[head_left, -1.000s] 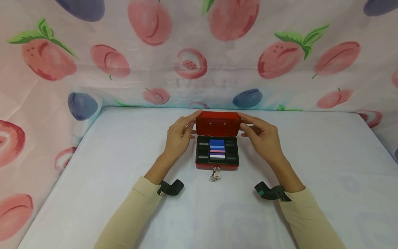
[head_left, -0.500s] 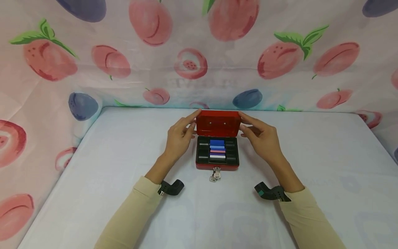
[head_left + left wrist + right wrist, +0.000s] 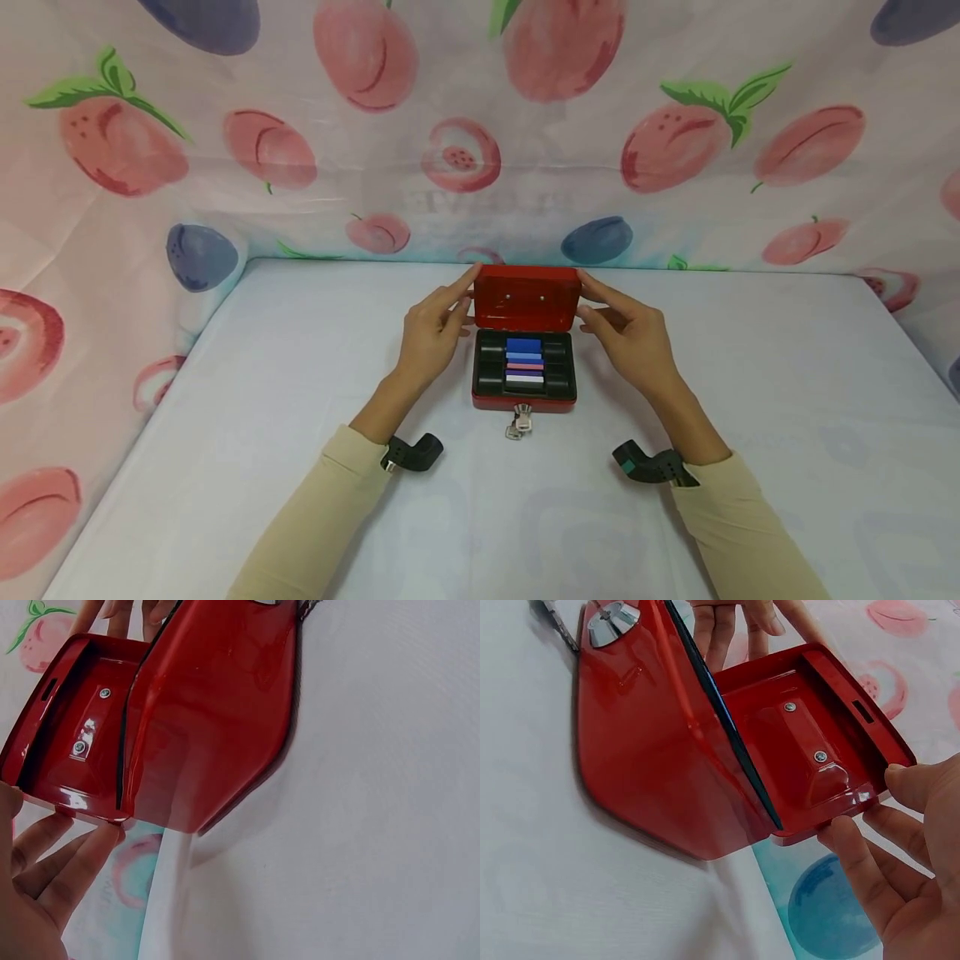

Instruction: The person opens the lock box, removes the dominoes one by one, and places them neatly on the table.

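Note:
A small red metal cash box (image 3: 525, 404) stands on the white tabletop with its lid (image 3: 527, 300) raised behind it. My left hand (image 3: 431, 329) holds the lid's left side, index finger at the upper corner and thumb lower down. On the opposite side my right hand (image 3: 633, 333) holds the lid the same way, its fingertips (image 3: 847, 829) touching the edge in the right wrist view. The black tray (image 3: 491, 367) inside has several blue, pink, purple and white sticks (image 3: 524, 360) in its middle column. Keys (image 3: 519, 422) hang from the front lock.
A white cloth covers the table (image 3: 300, 375). Behind and to the left hangs a curtain (image 3: 555, 175) printed with peaches and plums. A black wrist mount (image 3: 415, 452) sits on the left wrist, another black mount (image 3: 648, 462) on the right.
The lid has tipped very slightly backward, the fingers of both hands staying on its sides. The box base and the sticks have not moved.

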### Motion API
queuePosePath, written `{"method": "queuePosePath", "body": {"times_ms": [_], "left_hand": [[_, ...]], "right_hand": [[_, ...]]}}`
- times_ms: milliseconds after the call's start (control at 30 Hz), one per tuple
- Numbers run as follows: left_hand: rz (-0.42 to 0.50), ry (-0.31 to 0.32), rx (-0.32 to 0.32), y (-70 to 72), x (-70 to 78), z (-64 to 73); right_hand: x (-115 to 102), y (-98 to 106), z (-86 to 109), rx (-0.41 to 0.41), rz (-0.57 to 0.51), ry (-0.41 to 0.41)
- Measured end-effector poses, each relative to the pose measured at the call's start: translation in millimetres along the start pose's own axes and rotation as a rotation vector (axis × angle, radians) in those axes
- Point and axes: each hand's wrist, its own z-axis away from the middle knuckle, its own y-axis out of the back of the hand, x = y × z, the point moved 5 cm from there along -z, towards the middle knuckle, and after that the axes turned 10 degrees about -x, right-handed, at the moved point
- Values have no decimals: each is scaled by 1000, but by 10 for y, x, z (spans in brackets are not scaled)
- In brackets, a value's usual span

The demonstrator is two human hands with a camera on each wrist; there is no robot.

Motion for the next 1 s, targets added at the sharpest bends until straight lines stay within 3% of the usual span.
{"method": "queuePosePath", "body": {"times_ms": [267, 400, 567, 733, 1000], "left_hand": [[-40, 20, -18, -16, 8, -9], [-53, 34, -26, -20, 11, -8], [-74, 57, -32, -37, 12, -10], [-107, 45, -22, -60, 20, 13], [-78, 53, -99, -101, 8, 30]], "right_hand": [[-682, 92, 30, -69, -78, -53], [-859, 109, 35, -73, -60, -41], [-717, 74, 27, -51, -17, -54], [-581, 23, 23, 21, 3, -30], [-1006, 70, 49, 42, 41, -33]]}}
